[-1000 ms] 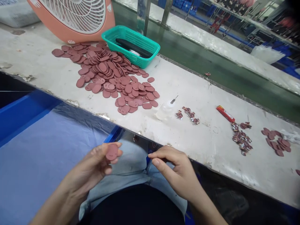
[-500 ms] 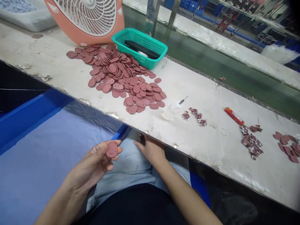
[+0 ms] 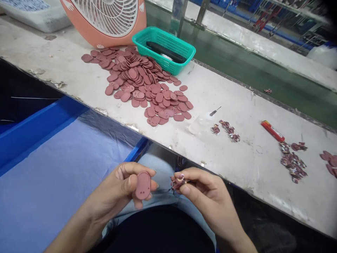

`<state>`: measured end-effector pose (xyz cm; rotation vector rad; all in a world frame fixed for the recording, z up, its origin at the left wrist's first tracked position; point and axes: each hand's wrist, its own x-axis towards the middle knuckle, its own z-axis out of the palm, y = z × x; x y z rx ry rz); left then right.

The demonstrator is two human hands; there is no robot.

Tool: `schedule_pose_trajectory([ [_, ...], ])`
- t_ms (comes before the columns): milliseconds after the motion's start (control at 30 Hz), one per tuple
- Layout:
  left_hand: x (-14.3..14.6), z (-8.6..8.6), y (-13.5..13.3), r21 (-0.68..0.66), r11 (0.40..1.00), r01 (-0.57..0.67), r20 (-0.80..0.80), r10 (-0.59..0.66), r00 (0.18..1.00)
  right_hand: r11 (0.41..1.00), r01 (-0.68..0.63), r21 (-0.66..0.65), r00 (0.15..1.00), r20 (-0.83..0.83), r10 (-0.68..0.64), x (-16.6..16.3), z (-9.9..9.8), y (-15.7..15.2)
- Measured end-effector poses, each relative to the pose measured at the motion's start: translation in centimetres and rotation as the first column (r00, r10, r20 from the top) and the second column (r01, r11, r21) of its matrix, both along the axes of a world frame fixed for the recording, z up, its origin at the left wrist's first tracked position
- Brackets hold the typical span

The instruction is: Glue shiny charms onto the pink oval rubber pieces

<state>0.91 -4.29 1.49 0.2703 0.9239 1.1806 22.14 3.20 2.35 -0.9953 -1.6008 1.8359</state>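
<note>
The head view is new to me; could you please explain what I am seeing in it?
There is no machine: a camera on the person's head looks down at their two bare hands. The left hand pinches a reddish oval piece over the lap; the right hand pinches small scraps. On the white bench lie a pile of like ovals, a green basket, a pink fan, a clear bottle, a red lighter and a heap of scraps. A blue bin stands at the left.
</note>
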Motion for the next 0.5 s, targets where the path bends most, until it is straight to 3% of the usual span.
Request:
schedule_pose_trajectory([
  [100,0.7,0.0,0.4,0.015,0.998,0.057,0.043,-0.058,0.997,0.993,0.017,0.119,0.995,-0.104,-0.005,-0.3,2.5,0.2],
  [267,1.8,0.1,0.9,0.046,0.993,0.105,0.065,-0.108,0.992,0.909,-0.032,0.416,0.999,0.006,0.033,-1.0,3.8,0.8],
  [500,2.1,0.1,1.1,0.041,0.987,0.157,0.065,-0.159,0.985,0.852,-0.095,0.515,0.996,0.054,0.078,-1.0,4.1,1.2],
])
